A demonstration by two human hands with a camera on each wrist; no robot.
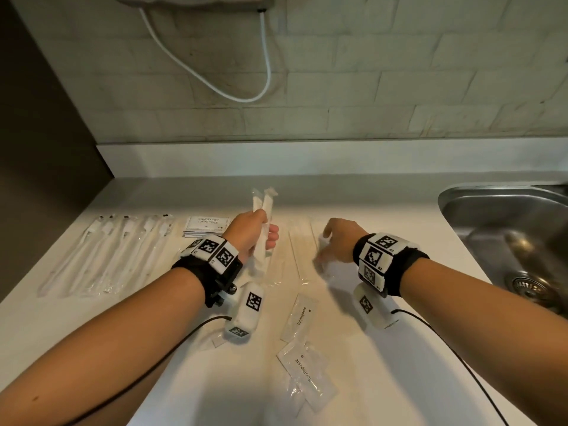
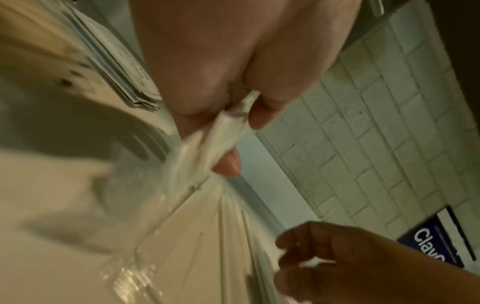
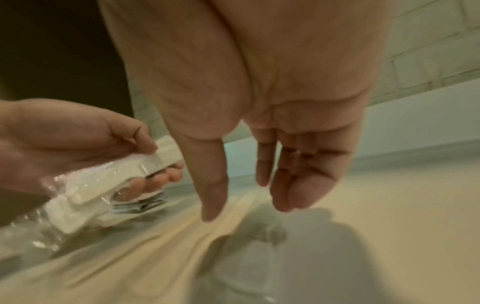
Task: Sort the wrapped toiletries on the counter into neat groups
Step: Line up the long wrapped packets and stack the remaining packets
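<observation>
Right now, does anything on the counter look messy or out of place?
Yes. The toothpaste sachets lie scattered at odd angles near the front edge, unlike the neat row of wrapped toothbrushes and the stacked shampoo sachets.

Dim, warm indoor light is spread over the pale counter [image 1: 399,348], and the far left of the head view is lost in dark. Straight lines are bowed toward the edges of that wide view (the backsplash curves plainly). Glare is caught on the steel sink [image 1: 504,216] and on clear wrappers [image 1: 276,282]. The right hand [image 1: 336,241] is smeared by motion blur. In the left wrist view the held combs [image 2: 221,133] are blurred, and soft shadows are cast across the counter below. In the right wrist view a broad grey shadow [image 3: 285,246] is thrown under the fingers; the foreground is streaked and unfocused.
</observation>
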